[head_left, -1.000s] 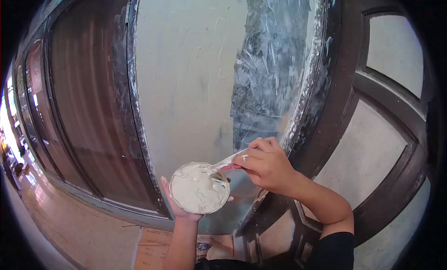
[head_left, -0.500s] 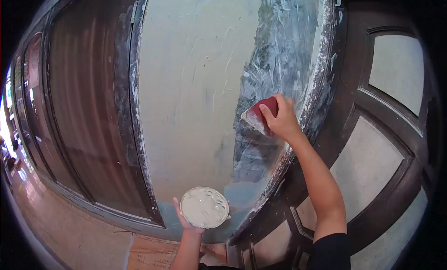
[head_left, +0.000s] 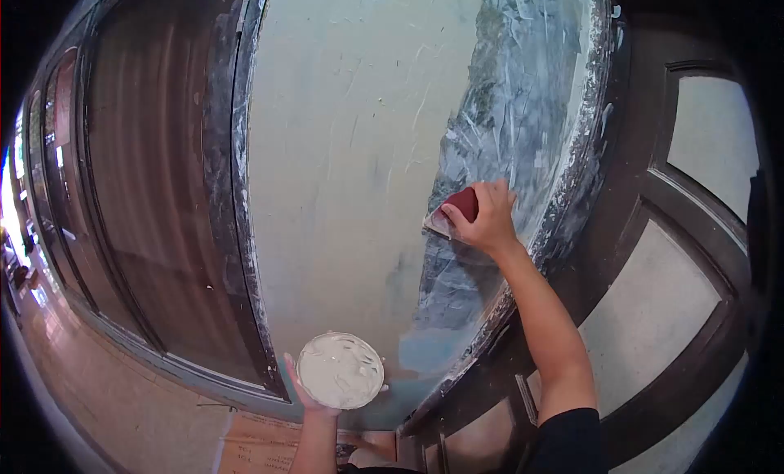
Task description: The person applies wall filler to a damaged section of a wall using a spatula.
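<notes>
My right hand (head_left: 492, 217) grips a dark red putty spreader (head_left: 462, 204) by its upper part. The spreader's pale, putty-smeared edge lies against the wall panel, on the border between the smooth cream coat (head_left: 351, 164) and the rough grey-blue strip (head_left: 523, 106). Low in front of the wall, my left hand (head_left: 302, 392) supports a round tub of off-white putty (head_left: 340, 371) from below, its fingertips showing at both sides. The putty's surface is uneven and streaked. The tub hides most of the left palm.
A dark wooden frame with a curtained pane (head_left: 151, 180) stands left of the wall. To the right is a dark panelled door (head_left: 629, 196) beside a paint-smeared post (head_left: 572, 160). Printed cardboard (head_left: 257, 445) lies on the floor below.
The spreader has turned and shifted slightly down against the wall, staying in my right hand. The putty tub has moved a little left in view. The whole view has shifted slightly.
</notes>
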Action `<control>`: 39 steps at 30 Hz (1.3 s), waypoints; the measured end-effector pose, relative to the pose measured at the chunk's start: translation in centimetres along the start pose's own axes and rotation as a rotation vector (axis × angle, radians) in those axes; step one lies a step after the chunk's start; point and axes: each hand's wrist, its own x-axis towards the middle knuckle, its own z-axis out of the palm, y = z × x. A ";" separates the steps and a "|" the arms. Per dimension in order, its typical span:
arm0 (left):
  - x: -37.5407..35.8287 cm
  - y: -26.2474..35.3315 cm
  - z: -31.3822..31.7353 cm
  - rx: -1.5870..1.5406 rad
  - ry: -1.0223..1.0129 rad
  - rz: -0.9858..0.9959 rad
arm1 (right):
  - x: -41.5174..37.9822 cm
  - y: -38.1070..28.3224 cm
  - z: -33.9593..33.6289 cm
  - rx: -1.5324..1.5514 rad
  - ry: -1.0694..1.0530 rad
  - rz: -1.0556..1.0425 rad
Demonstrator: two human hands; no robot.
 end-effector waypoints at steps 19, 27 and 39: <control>1.9 1.5 -0.8 0.082 0.116 0.041 | 0.3 0.2 0.5 -0.006 0.086 -0.240; 1.9 1.8 -0.4 -0.048 0.065 0.018 | 0.7 0.2 0.0 -0.016 0.057 -0.234; 1.8 2.7 0.2 0.087 0.095 0.060 | -0.3 -0.3 0.5 -0.052 0.000 -0.292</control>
